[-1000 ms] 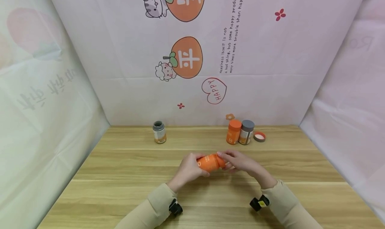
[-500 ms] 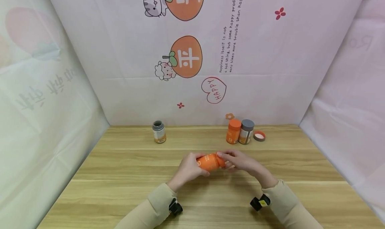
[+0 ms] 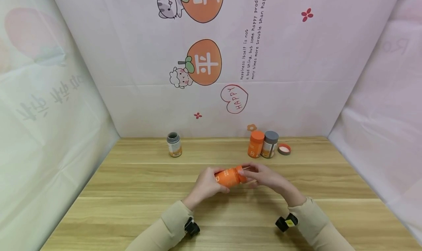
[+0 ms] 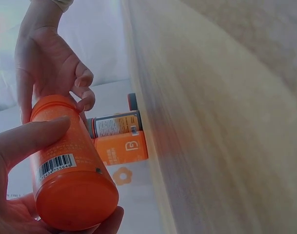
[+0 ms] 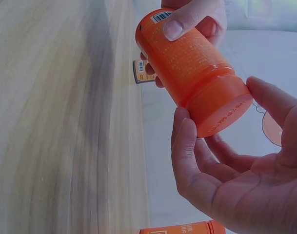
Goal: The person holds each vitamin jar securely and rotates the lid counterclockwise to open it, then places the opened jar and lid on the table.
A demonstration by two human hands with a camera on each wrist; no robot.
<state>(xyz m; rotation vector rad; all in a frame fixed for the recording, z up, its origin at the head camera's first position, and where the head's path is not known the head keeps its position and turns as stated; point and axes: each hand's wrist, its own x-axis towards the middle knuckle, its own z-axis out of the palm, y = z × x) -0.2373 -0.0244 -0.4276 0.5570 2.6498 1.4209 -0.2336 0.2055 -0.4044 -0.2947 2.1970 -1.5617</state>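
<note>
An orange bottle is held tilted above the table, its capped end toward the right. My left hand grips its body, thumb across the side by the barcode in the left wrist view. At the other end, the fingers and thumb of my right hand pinch the rim of the orange cap. The cap sits on the bottle's neck. In the left wrist view, the cap is partly hidden behind the bottle's shoulder.
An uncapped grey-necked bottle stands at the back left of the wooden table. At the back right stand a capped orange bottle and a grey-capped bottle. Beside them lies a loose cap, pale inside up. A printed cloth hangs behind.
My right fingers have shifted their hold on the cap, so more of it shows. The bottle and my left hand have barely moved.
</note>
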